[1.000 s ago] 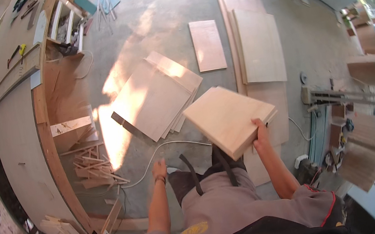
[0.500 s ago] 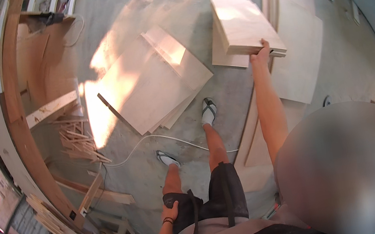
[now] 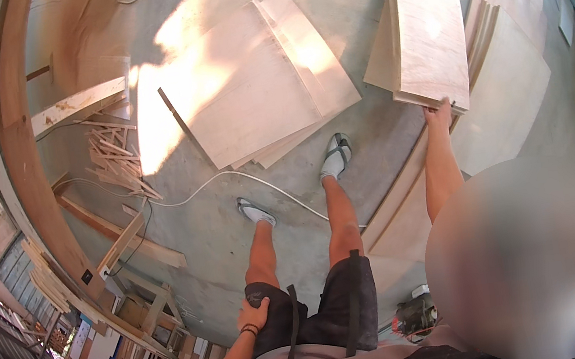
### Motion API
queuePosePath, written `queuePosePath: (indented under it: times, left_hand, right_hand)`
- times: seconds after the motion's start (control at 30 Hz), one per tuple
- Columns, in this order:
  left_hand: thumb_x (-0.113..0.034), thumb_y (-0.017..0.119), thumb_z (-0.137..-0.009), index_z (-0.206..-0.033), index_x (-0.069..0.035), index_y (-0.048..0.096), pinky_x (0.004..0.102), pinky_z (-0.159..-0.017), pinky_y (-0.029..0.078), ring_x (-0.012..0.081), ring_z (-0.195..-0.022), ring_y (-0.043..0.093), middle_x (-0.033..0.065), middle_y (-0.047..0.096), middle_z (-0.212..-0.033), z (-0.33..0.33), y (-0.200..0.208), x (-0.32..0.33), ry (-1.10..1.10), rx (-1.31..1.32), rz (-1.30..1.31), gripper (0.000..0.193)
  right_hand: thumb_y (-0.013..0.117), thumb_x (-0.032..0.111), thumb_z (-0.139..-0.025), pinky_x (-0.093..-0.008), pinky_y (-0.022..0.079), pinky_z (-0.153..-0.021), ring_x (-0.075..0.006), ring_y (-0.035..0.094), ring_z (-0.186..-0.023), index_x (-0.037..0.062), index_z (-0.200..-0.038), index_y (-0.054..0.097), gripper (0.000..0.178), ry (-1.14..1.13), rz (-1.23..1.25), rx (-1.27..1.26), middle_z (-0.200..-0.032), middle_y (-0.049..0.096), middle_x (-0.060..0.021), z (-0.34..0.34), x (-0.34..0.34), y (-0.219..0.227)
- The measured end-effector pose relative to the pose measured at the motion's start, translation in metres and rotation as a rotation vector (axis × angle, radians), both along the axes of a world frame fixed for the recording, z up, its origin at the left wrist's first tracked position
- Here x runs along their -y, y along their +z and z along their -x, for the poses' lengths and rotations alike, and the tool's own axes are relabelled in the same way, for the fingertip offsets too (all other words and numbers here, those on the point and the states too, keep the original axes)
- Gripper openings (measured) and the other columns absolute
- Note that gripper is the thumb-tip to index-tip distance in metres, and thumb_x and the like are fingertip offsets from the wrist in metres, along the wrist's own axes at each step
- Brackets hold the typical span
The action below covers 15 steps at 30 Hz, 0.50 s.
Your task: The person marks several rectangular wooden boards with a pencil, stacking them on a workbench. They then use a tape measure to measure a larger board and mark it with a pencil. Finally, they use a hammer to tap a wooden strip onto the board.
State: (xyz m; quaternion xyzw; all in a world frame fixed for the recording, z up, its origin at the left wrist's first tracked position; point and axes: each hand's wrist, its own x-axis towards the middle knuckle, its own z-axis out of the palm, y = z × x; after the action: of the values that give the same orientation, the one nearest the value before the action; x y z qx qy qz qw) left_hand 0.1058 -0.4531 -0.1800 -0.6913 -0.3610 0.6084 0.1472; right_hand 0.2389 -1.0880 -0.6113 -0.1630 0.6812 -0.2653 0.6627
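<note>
A stack of cut plywood boards point(image 3: 429, 32) lies ahead on the right. My right hand point(image 3: 439, 113) has hold of its near edge, the arm stretched out; some of its fingers are hidden at the edge. My left hand point(image 3: 254, 314) rests on the left leg of my dark shorts, thumb apart from the fingers, holding nothing. Under the stack, a larger thin plywood panel point(image 3: 380, 69) juts out on its left side. Farther left, several plywood sheets point(image 3: 253, 99) lie overlapped on the floor.
More large plywood sheets point(image 3: 512, 90) lie along the right. A white cable point(image 3: 242, 172) crosses the concrete floor ahead of my feet. Thin wood offcuts point(image 3: 117, 160) are heaped at left, beside a long wooden beam point(image 3: 34, 173). A dark machine point(image 3: 418, 314) sits near my right side.
The whole view has turned, so the floor sheets and the stack appear farther right. My right hand stays at the stack's near edge; my left hand stays on my leg.
</note>
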Motion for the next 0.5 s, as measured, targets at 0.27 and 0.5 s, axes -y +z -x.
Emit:
queuePosePath:
  times: [0.27, 0.5]
  left_hand:
    - [-0.075, 0.058, -0.077, -0.148, -0.008, 0.040, 0.0480, -0.106, 0.044, 0.0428, -0.128, 0.054, 0.0282, 0.051, -0.140, 0.027, -0.009, -0.030, 0.060, 0.088, 0.085, 0.099]
    - [-0.071, 0.058, -0.080, -0.152, -0.011, 0.035, 0.0485, -0.109, 0.043, 0.0404, -0.133, 0.050, 0.0228, 0.050, -0.145, 0.037, -0.004, -0.094, 0.188, 0.193, 0.103, 0.097]
  right_hand:
    - [0.025, 0.043, -0.103, -0.0572, 0.036, -0.116, -0.0445, 0.040, -0.139, 0.0052, -0.154, 0.014, 0.065, 0.189, 0.011, 0.118, -0.155, 0.031, -0.0311, 0.057, -0.048, 0.053]
    - [0.051, 0.034, -0.100, -0.0287, 0.041, -0.040, -0.0164, 0.054, -0.052, 0.0053, -0.099, 0.048, 0.029, 0.909, 0.173, -0.293, -0.069, 0.058, -0.0063, 0.096, -0.218, 0.161]
